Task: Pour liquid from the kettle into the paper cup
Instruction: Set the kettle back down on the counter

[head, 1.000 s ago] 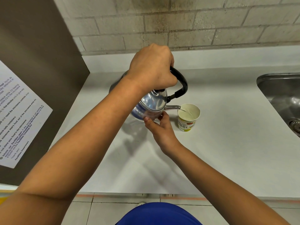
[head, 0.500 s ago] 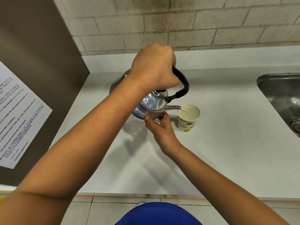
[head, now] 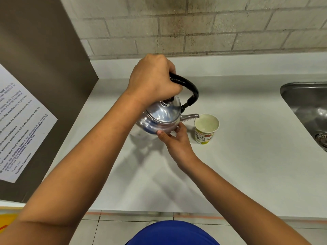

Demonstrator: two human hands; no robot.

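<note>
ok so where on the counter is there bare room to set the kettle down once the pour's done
Most open: the counter between the paper cup and the sink, and the front strip towards the person. The back strip along the brick wall is also bare. Crowded: around the kettle, where the left hand, right hand and cup cluster.

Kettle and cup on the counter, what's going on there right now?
A person is pouring from a steel kettle into a paper cup on the white counter. The left hand grips the black handle, and the right hand steadies the kettle's underside. The spout sits at the cup's rim, and the cup already holds liquid. A sink lies to the right.
</note>
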